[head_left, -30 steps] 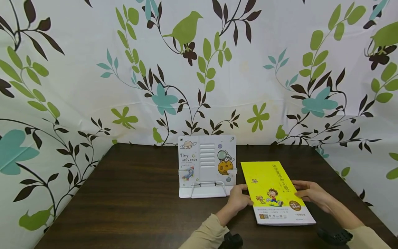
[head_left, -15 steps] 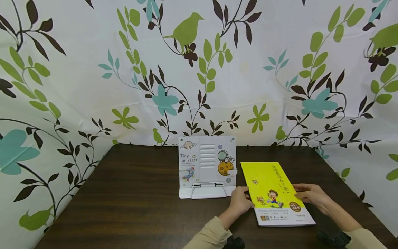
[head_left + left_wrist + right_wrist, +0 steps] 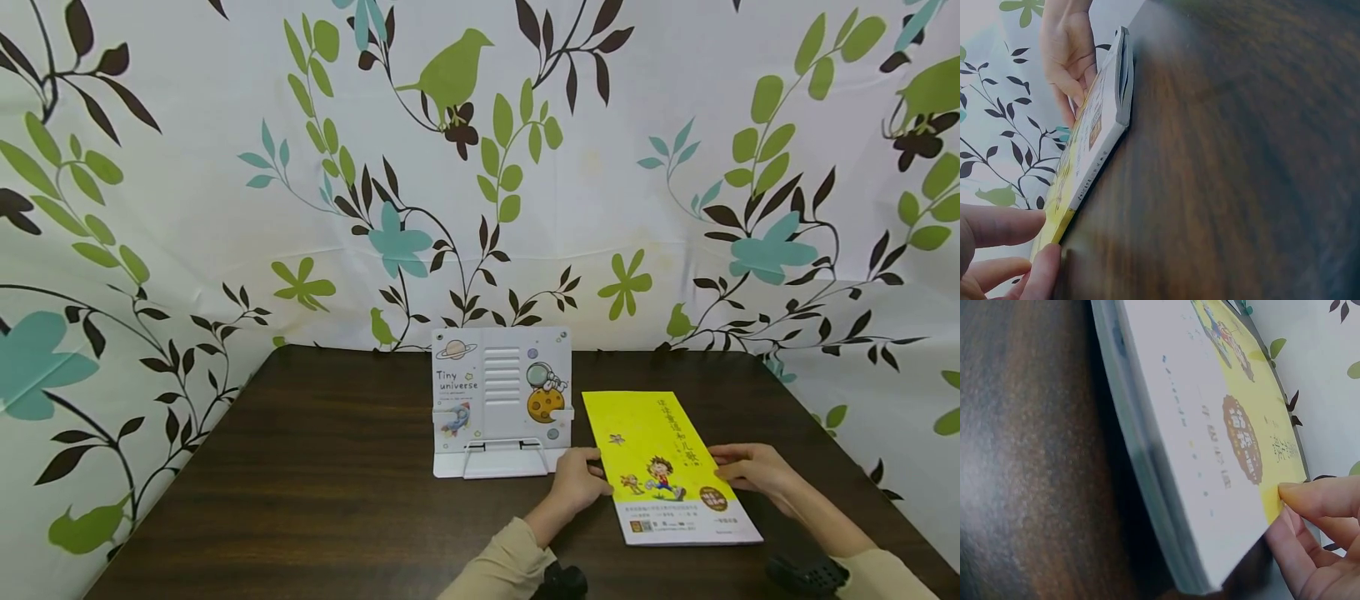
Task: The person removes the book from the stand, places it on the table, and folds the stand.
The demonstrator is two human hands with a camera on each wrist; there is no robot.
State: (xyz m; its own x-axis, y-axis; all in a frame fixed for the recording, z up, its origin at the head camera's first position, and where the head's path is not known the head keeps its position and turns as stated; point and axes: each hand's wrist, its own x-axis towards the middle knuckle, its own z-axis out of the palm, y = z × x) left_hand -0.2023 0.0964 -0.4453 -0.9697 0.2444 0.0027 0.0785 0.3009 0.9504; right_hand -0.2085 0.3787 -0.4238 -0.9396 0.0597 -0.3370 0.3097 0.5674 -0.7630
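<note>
A yellow and white book [image 3: 667, 467] lies cover up at the right of the table, a cartoon child in a red top printed on its front. My left hand [image 3: 576, 483] holds its left edge, the spine side, between thumb and fingers [image 3: 1047, 265]. At the opposite edge my right hand [image 3: 757, 475] pinches the book, thumb on the cover and the other fingers [image 3: 1294, 553] below the edge. In the right wrist view a dark shadow runs under the book's lower edge. Left of the book stands a white book stand [image 3: 501, 392] with space drawings and a wire page holder.
The dark wooden table [image 3: 322, 450] ends at a white cloth [image 3: 570, 225] printed with leaves and birds. Black wrist devices show at both sleeves, one strap [image 3: 806, 575] close to the table's right side. The book stand is just beyond my left hand.
Both hands keep their hold on the book. The book and hands have shifted only very slightly toward me; the stand stays where it was.
</note>
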